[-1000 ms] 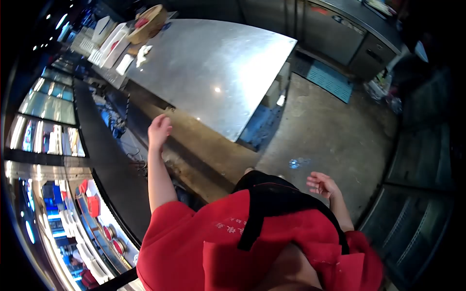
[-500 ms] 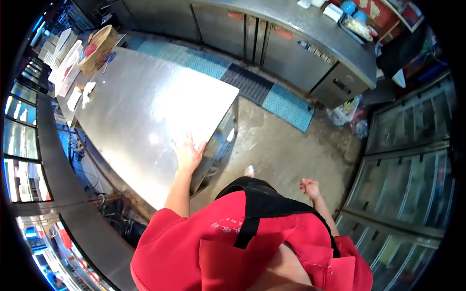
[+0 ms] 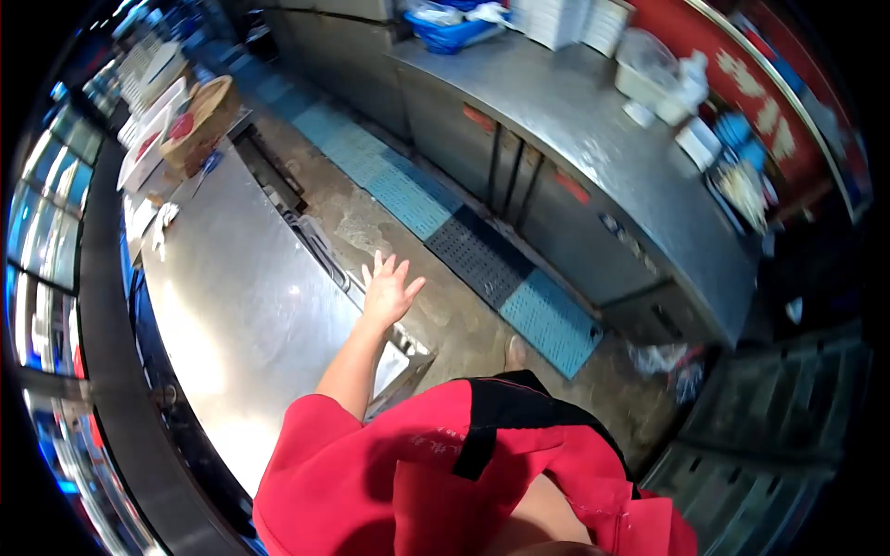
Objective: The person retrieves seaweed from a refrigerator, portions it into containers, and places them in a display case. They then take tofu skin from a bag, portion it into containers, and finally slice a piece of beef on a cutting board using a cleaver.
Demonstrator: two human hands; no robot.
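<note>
My left hand (image 3: 390, 294) is stretched out with fingers spread and nothing in it. It overlaps the right-hand edge of a long steel table (image 3: 246, 287), with the fingertips out over the floor in this view. An open recess with metal and pale parts shows under that edge. Toward the table's far end lie a blue-handled tool (image 3: 211, 161) and a crumpled white piece (image 3: 164, 221), beside a woven basket (image 3: 211, 104). My right hand is hidden from view.
A steel counter (image 3: 547, 97) runs along the right, carrying a blue basin (image 3: 454, 31), white containers and a tray of pale food (image 3: 742, 196). Blue and black mats (image 3: 408, 199) line the floor before it. Plastic bags (image 3: 660, 358) lie by its near corner; glass-doored cabinets (image 3: 769, 398) stand at lower right.
My left hand has come off the tabletop to the table's right edge. My right hand has left the view. My body has moved forward along the table, and the counter shows more fully.
</note>
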